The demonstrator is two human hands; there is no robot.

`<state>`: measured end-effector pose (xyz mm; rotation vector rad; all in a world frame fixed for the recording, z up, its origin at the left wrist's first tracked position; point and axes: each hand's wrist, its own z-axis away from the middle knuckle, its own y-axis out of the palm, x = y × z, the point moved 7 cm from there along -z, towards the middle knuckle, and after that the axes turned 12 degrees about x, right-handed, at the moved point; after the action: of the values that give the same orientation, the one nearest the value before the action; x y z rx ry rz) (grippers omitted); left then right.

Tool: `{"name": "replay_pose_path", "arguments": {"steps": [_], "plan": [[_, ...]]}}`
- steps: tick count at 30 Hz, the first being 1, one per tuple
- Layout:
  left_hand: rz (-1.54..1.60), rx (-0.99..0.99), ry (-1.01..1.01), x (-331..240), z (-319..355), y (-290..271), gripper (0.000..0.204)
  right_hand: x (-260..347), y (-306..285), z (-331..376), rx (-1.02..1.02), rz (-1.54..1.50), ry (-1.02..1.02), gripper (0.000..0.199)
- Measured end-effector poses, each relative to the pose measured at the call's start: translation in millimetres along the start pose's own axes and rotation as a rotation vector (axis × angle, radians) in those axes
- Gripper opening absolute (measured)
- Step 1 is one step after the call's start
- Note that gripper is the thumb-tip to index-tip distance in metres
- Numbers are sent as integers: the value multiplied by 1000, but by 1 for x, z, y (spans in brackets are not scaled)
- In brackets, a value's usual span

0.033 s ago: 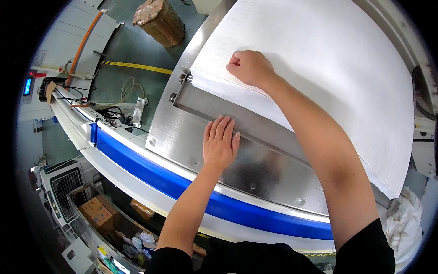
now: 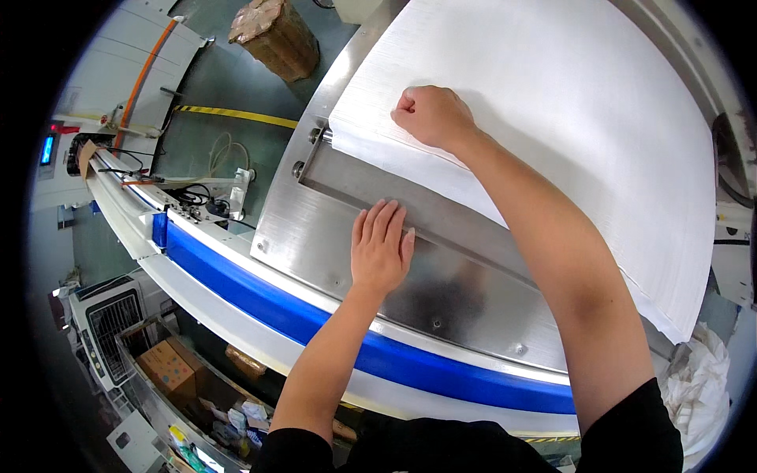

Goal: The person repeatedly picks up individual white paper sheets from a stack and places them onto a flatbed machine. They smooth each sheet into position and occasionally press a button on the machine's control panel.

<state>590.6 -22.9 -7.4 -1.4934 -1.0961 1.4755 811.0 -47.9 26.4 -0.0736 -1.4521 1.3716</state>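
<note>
A thick stack of white sheets (image 2: 552,87) lies on a brushed metal table (image 2: 315,213), its layered edge facing me. On top of the stack, close to its left corner, rests my right hand (image 2: 434,117), closed in a fist with nothing visible in it. My left hand (image 2: 380,248) lies flat on the metal with fingers stretched out, fingertips at the raised lip of a long metal bar (image 2: 355,177) in front of the stack. Whether the sheets are paper or cloth I cannot tell.
A blue padded strip (image 2: 260,284) runs along the table's near edge. Two round knobs (image 2: 298,169) sit at the bar's left end. A taped carton (image 2: 280,43) stands on the floor at the far left. Crumpled white material (image 2: 698,394) hangs at the right.
</note>
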Motion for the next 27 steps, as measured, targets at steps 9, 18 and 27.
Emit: {"name": "replay_pose_path", "arguments": {"steps": [9, 18, 27], "plan": [[-3, -248, -9, 26, -49, -33, 43, -6, 1, 2, -96, 38, 3, 17], [-255, -289, 91, 51, -101, -47, 38, -9, -2, 2, -159, 74, -47, 18], [-238, -316, 84, 53, -79, -54, 40, -8, -2, 6, -160, 105, -31, 23]]}}
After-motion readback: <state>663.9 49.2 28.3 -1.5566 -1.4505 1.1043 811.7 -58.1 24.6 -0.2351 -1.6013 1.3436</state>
